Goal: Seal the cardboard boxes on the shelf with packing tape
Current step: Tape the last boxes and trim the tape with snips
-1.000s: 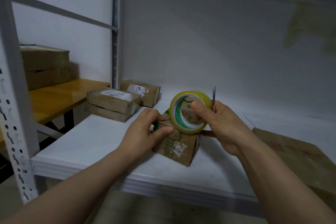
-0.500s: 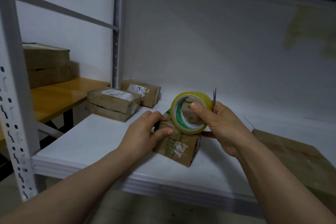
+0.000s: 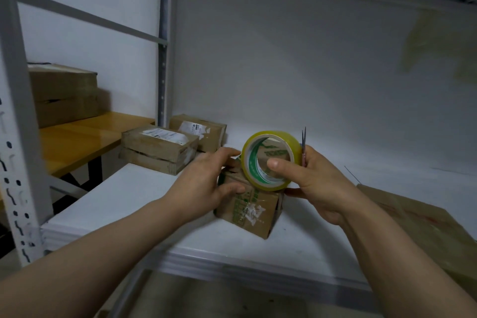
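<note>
A small cardboard box (image 3: 254, 210) with green print stands on the white shelf (image 3: 124, 201) near its front edge. My left hand (image 3: 206, 183) grips the box's left top corner, thumb on its front face. My right hand (image 3: 317, 183) holds a yellow roll of packing tape (image 3: 269, 160) just above the box's right side, thumb inside the core. The same hand also holds thin scissors (image 3: 303, 143), their tips pointing up behind the roll.
Two more small boxes, one (image 3: 157, 148) in front and one (image 3: 200, 131) behind it, lie at the shelf's back left. A large flat box (image 3: 423, 224) lies at the right. A wooden table (image 3: 85, 134) with stacked boxes (image 3: 64, 93) stands to the left, beyond the shelf post (image 3: 15, 137).
My left hand's fingers have shifted slightly on the box's top corner. The roll and my right hand stay nearly where they were.
</note>
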`<state>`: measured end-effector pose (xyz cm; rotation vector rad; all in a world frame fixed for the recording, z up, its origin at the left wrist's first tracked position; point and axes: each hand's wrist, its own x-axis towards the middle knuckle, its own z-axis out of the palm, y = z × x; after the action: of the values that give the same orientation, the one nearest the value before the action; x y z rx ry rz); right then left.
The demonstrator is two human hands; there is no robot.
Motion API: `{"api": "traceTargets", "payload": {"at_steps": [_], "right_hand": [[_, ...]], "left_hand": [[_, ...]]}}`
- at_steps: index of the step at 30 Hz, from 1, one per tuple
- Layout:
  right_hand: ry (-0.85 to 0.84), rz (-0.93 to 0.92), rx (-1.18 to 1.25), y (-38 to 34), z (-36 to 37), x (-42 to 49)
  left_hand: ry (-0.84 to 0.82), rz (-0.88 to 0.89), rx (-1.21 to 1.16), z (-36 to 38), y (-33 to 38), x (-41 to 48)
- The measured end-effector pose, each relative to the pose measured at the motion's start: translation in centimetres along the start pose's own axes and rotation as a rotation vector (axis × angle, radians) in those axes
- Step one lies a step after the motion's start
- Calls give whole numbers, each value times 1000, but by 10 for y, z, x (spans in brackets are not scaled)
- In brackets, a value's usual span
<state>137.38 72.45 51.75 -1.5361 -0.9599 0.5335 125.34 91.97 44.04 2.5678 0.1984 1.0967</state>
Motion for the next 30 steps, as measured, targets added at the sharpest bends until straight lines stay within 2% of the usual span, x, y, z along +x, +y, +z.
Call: {"api": "traceTargets", "payload": {"at_steps": [7,12,16,21,30], "right_hand": [[-26,4,-38,1,-2,4],[-41,-7,-37,0,-3,5],[-50,-8,-36,0,-4,4],[-56,4,-115,-13,-13,11],[-26,1,-189,-20,-16,18]], "left_hand": [[-1,33,84,-1,-1,-4],[80,282,268,-3,2,3],[-50,211,216,-3,0,2],[-2,281,223,-5,-2,0],[-84,286,230,-8,1,4]]}}
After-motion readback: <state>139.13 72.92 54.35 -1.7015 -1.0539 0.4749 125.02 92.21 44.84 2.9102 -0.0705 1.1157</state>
